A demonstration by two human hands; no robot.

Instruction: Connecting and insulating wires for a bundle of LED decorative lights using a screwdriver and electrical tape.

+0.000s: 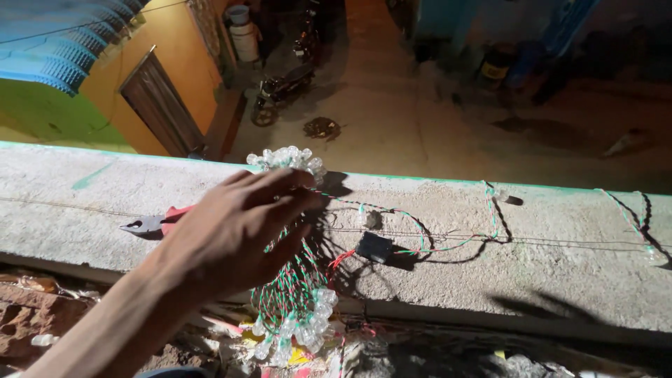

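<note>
My left hand (pixel 234 227) reaches over a concrete parapet ledge (pixel 490 273), fingers spread on a bundle of string lights (pixel 297 308) with red, green and white twisted wire and clear bulbs. One cluster of bulbs (pixel 287 158) lies on the ledge's far edge, just beyond my fingertips; another hangs over the near edge. A small black box (pixel 374 246) on the wire lies to the right of the hand. Red-handled pliers (pixel 150 224) rest on the ledge, partly hidden behind my hand. My right hand is out of view.
The light wire (pixel 490 210) trails right along the ledge, over a thin taut wire. Rubble and scraps (pixel 42 315) lie below the near edge. Far below are a street, a parked motorbike (pixel 280 87), an orange wall and a door (pixel 161 105).
</note>
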